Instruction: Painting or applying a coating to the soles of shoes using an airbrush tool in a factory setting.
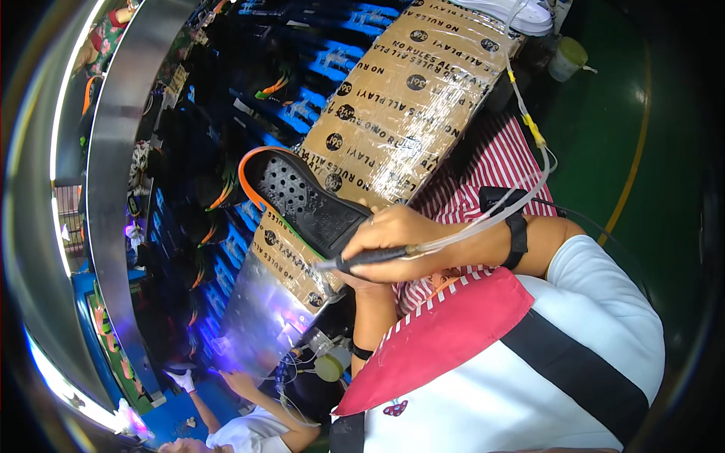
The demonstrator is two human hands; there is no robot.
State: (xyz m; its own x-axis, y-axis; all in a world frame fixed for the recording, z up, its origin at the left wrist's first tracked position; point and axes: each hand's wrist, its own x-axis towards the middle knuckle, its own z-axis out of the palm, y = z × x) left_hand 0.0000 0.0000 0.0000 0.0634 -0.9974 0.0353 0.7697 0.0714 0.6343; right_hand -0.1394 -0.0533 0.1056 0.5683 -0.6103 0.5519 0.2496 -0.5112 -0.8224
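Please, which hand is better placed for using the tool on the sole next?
Probably the right hand: it holds the pen-shaped tool, with its tip near the edge of the sole. The left hand, partly hidden, appears occupied holding the sole.

Single head view: a head-worn fisheye looks steeply down from near above the black shoe (306, 202). Field is wide, taking in the metal rail (109, 189) left of the shoe, green floor (612, 143) right, wearer's white shirt (468, 400) below right.
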